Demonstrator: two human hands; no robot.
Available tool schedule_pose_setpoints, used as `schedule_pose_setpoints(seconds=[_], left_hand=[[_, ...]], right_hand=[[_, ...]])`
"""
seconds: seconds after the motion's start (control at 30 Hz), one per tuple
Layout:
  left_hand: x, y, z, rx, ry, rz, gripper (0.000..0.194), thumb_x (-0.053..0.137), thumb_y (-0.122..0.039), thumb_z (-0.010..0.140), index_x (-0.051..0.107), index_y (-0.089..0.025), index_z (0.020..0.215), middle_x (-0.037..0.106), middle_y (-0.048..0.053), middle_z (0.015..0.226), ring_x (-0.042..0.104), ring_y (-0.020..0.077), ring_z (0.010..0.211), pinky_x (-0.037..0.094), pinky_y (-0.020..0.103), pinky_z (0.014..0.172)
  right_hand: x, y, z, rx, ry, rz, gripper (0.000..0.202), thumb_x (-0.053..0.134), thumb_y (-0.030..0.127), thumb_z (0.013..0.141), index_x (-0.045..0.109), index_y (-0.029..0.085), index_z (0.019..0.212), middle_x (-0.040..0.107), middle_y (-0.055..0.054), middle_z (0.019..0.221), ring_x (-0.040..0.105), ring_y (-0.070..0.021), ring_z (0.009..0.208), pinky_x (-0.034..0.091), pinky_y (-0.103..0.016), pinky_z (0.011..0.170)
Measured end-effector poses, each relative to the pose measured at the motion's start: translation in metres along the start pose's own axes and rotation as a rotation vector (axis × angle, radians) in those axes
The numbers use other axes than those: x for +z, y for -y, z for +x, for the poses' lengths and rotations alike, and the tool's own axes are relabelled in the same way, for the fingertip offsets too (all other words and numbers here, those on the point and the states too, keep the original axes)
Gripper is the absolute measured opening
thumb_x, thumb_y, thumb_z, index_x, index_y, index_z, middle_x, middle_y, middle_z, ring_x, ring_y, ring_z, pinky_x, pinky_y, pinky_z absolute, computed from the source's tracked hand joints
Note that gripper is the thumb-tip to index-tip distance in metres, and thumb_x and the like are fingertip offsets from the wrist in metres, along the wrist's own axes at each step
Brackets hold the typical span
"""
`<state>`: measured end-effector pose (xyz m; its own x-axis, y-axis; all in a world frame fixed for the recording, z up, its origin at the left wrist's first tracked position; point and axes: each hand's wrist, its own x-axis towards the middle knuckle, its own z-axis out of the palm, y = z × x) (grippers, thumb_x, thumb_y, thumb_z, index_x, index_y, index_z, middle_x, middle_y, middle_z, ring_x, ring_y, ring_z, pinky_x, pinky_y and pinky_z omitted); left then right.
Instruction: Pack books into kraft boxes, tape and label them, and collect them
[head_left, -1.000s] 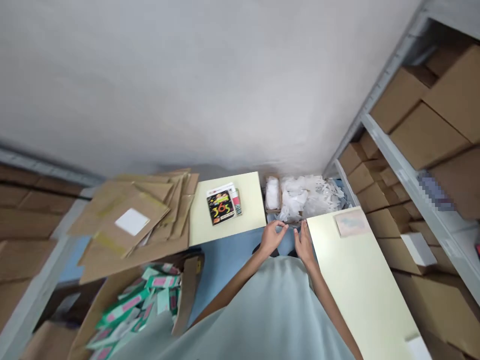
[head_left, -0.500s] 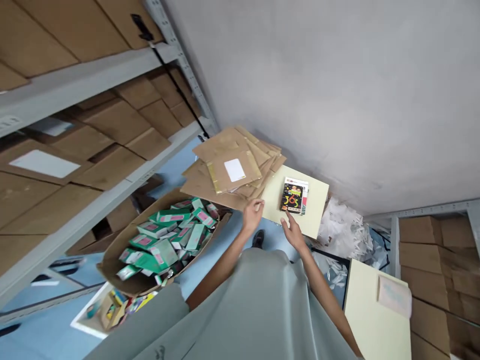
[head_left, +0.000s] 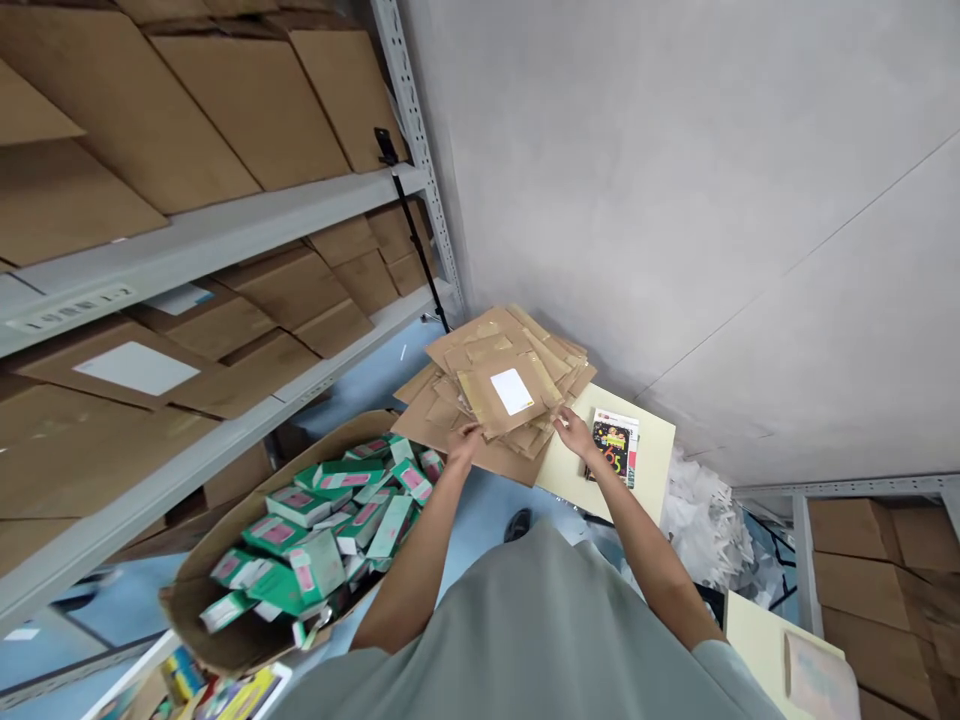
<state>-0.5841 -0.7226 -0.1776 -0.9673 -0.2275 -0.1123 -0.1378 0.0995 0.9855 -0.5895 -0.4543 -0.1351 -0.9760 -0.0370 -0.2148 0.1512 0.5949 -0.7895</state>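
Observation:
A pile of flattened cardboard [head_left: 420,425] lies in front of me, topped by a brown cardboard piece [head_left: 529,372] with a white label [head_left: 512,391] and shiny tape along its edges. At the near left corner of that top piece, my left hand [head_left: 463,444] has its fingers closed on the edge. My right hand [head_left: 574,434] pinches the near right corner. Just right of it, a black book [head_left: 612,446] with colourful print rests on other printed items upon a pale yellow tabletop [head_left: 651,440]. My right forearm partly hides the book.
A big carton [head_left: 196,590] of green-and-white boxes stands at left. Shelving [head_left: 225,225] loaded with brown cartons runs along the left, beside a black pole [head_left: 412,235]. White scraps [head_left: 709,515] are heaped at right, near a second pale table [head_left: 761,640] and more cartons [head_left: 851,545].
Both hands have moved to the labelled cardboard and closed on its near corners. My right hand has left the book's side. The camera view has shifted and turned slightly.

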Motion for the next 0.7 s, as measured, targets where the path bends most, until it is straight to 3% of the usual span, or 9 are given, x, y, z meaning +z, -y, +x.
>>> schedule_pose_setpoints(seconds=[0.07,0.17,0.27,0.37,0.53,0.7], left_hand=[[0.003,-0.010,0.004,-0.101,-0.111,0.120,0.018,0.064,-0.035,0.079,0.049,-0.027,0.072,0.052,-0.002,0.053,0.062,0.0252,0.067,0.054,0.039,0.074],[0.008,-0.036,0.008,-0.098,-0.153,0.174,0.012,0.062,-0.031,0.081,0.051,-0.028,0.079,0.060,0.001,0.061,0.068,0.0278,0.076,0.056,0.039,0.078],[0.020,-0.070,0.002,0.019,-0.077,0.192,0.009,0.060,-0.031,0.087,0.057,-0.025,0.093,0.072,0.003,0.080,0.073,0.0258,0.086,0.058,0.036,0.084],[0.039,-0.108,-0.018,0.263,0.091,0.280,0.018,0.058,-0.037,0.097,0.063,-0.025,0.108,0.079,0.006,0.098,0.075,0.0244,0.091,0.058,0.034,0.085],[0.095,-0.157,-0.060,0.594,0.473,0.372,0.023,0.051,-0.039,0.109,0.067,-0.026,0.120,0.082,0.005,0.103,0.078,0.0224,0.085,0.057,0.031,0.079],[0.186,-0.180,-0.102,0.851,0.937,0.267,0.022,0.050,-0.034,0.113,0.069,-0.026,0.121,0.083,0.006,0.106,0.081,0.0225,0.094,0.062,0.032,0.085]], right_hand=[[0.000,0.004,0.007,-0.001,-0.018,0.014,0.044,0.065,0.051,0.103,0.078,0.017,0.127,0.084,-0.016,0.131,0.077,-0.0314,0.130,0.058,-0.046,0.116],[-0.005,0.007,0.013,0.000,-0.070,0.045,0.046,0.069,0.052,0.101,0.078,0.018,0.131,0.083,-0.016,0.134,0.078,-0.0321,0.129,0.058,-0.048,0.116],[-0.023,0.001,0.007,-0.005,-0.169,0.112,0.055,0.068,0.058,0.101,0.075,0.021,0.142,0.076,-0.018,0.149,0.074,-0.0339,0.138,0.058,-0.052,0.119],[-0.056,-0.018,-0.022,-0.024,-0.337,0.216,0.071,0.066,0.071,0.099,0.071,0.021,0.149,0.070,-0.019,0.158,0.070,-0.0368,0.144,0.057,-0.057,0.122],[-0.123,-0.073,-0.128,0.038,-0.702,0.293,0.085,0.068,0.080,0.095,0.067,0.021,0.156,0.069,-0.021,0.158,0.069,-0.0392,0.145,0.058,-0.061,0.121],[-0.169,-0.117,-0.269,0.284,-1.076,0.346,0.101,0.073,0.087,0.086,0.063,0.019,0.159,0.070,-0.026,0.155,0.071,-0.0425,0.141,0.061,-0.065,0.116]])
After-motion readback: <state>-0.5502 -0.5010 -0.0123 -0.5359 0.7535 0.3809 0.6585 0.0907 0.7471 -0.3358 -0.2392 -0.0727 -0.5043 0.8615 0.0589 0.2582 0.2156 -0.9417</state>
